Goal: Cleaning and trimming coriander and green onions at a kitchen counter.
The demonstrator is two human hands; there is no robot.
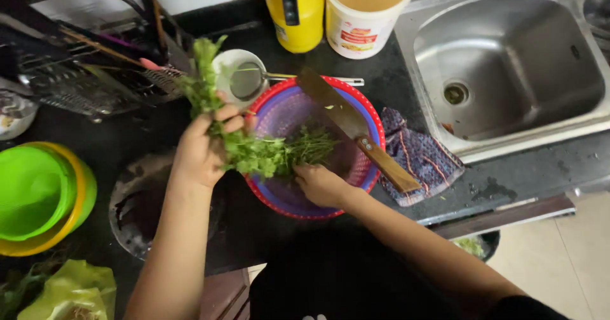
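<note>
Black countertop [267, 231]: carrying everything below, with a steel sink [508, 72] lying well to the right of both hands. Dish rack [82, 72]: sitting at upper left, holding utensils. Green and yellow stacked bowls [38, 196]: standing at the left edge, apart from the work. Round dark board [143, 209]: lying under the left forearm. Red and blue colander basin [365, 113]: sitting centre, between board and sink, with both hands working at or over it. White tub [365, 15] and yellow bottle [295, 9]: standing behind the basin. Patterned cloth [422, 158]: lying crumpled just right of the basin. Cleaver [352, 126]: resting across the basin's right rim, its long axis running from upper left down to lower right, wooden handle pointing toward the cloth; the right hand is the nearer one, though not touching it. Leafy green herb bunch [257, 148]: stretching diagonally from above the left hand down into the basin, leaves trailing toward the right hand. Small strainer [244, 79]: lying in a white cup behind the basin. Left hand [203, 152]: closing around the herb stems, lifting them at the basin's left rim. Right hand [321, 183]: reaching into the basin with fingers curled at the loose leaves; whether it is gripping any, I cannot tell.
</note>
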